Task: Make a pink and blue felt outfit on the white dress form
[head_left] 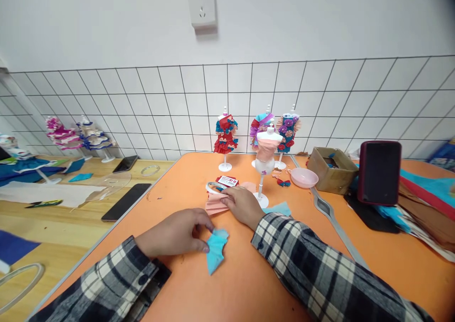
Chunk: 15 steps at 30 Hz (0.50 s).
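Observation:
My left hand (pixel 176 232) has its thumb and fingertips at the left edge of a crinkled, pointed piece of light blue crepe paper (pixel 216 253), pinching it just over the orange table. Farther forward, my right hand (pixel 245 206) has its fingers closed on a pleated strip of pink crepe paper (pixel 215 204); its thumb is hidden. A roll of clear tape (pixel 214 188) lies right behind that strip, touching or nearly touching it. Just beyond my right hand stands a small white dress form (pixel 266 163) with pink paper wrapped around its chest.
Dressed mini forms stand behind, including one in red (pixel 225 134). To the right are a pink dish (pixel 304 177), a cardboard box (pixel 330 170), an upright phone (pixel 379 172) and stacked paper. On the wooden table at left lie a phone (pixel 126 202) and scissors (pixel 44 203).

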Each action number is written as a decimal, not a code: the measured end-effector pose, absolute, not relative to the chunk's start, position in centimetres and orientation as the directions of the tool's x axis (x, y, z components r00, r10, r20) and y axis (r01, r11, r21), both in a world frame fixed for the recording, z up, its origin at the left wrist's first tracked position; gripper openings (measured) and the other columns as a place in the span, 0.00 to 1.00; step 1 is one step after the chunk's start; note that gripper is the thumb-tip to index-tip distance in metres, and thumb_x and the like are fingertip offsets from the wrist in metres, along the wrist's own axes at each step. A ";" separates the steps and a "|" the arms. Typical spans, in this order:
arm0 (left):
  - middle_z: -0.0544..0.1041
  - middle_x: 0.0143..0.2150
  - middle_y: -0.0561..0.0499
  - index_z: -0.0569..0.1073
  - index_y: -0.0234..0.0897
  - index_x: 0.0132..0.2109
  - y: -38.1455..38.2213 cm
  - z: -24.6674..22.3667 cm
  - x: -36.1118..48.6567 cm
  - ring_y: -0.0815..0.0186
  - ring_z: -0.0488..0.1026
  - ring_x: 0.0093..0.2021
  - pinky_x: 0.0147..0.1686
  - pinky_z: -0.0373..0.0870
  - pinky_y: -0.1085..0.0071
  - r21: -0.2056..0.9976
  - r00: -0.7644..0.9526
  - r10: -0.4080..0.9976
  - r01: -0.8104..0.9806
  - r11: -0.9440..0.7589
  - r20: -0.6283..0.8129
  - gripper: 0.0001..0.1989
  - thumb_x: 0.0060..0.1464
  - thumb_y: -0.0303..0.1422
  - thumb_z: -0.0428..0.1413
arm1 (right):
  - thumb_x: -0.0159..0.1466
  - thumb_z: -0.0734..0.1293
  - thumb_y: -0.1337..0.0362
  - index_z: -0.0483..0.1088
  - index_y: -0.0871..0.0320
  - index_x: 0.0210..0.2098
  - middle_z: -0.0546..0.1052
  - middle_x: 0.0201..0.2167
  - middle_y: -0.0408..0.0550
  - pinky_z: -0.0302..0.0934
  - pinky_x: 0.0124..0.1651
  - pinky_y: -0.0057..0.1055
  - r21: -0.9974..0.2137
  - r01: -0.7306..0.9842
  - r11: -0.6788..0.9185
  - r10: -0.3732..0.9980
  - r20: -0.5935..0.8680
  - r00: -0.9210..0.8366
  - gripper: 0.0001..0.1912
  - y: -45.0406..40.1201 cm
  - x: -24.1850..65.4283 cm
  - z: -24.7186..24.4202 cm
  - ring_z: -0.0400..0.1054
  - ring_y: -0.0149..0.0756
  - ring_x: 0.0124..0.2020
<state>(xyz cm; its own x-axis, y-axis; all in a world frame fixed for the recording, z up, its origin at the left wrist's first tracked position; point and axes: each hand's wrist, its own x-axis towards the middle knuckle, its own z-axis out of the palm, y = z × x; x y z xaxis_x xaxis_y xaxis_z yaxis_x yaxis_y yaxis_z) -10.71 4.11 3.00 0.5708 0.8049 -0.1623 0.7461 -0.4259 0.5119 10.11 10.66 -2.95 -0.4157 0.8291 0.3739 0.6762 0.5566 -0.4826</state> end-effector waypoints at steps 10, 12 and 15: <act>0.78 0.29 0.50 0.72 0.41 0.30 5.2 0.8 -9.5 0.59 0.73 0.30 0.24 0.53 0.70 0.101 0.188 0.982 0.977 -0.189 0.020 0.08 0.52 0.36 0.51 | 0.63 0.64 0.64 0.71 0.54 0.49 0.78 0.46 0.46 0.59 0.45 0.30 -0.501 0.674 0.543 0.839 0.344 -0.421 0.14 10.4 9.9 -2.7 0.70 0.37 0.47; 0.78 0.30 0.49 0.72 0.42 0.32 5.7 0.5 -9.6 0.57 0.74 0.31 0.24 0.53 0.70 0.108 0.135 0.990 0.984 -0.138 0.034 0.08 0.53 0.37 0.50 | 0.63 0.65 0.64 0.72 0.52 0.47 0.78 0.44 0.44 0.59 0.44 0.29 -0.478 0.677 0.560 0.829 0.334 -0.449 0.13 10.2 9.9 -2.6 0.70 0.36 0.45; 0.79 0.32 0.48 0.73 0.43 0.34 6.4 0.2 -9.7 0.56 0.74 0.33 0.25 0.56 0.69 0.128 0.107 0.993 0.985 -0.112 0.048 0.10 0.54 0.39 0.49 | 0.65 0.64 0.62 0.74 0.51 0.46 0.78 0.41 0.45 0.58 0.45 0.31 -0.411 0.691 0.594 0.803 0.340 -0.489 0.11 9.9 9.9 -2.3 0.67 0.39 0.46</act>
